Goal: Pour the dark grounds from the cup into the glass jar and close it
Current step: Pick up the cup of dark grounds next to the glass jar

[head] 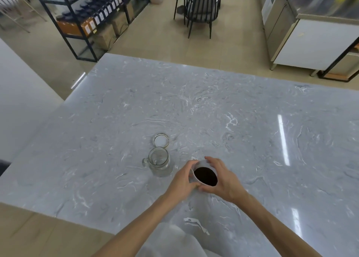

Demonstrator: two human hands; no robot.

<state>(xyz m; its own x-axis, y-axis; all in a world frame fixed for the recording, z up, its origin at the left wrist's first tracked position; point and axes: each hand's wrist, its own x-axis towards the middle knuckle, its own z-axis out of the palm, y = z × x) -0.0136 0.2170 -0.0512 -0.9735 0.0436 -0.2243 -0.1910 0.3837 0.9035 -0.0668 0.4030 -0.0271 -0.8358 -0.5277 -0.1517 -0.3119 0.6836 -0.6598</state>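
Observation:
A white cup [202, 164] full of dark grounds [206, 176] is held over the grey marble table [213, 111], with both hands around it. My left hand [181, 182] grips its left side and my right hand [222, 176] wraps its right side and far rim. Just left of the cup an empty glass jar [159, 160] with a small handle stands upright and uncapped. Its round lid [160, 139] lies flat on the table right behind the jar, inner side up.
The table's left edge and near-left corner drop to a tiled floor. Beyond the far edge stand a black shelf rack [91, 14] with bottles and boxes, a dark chair [202, 6] and a steel counter [310, 33] at the right.

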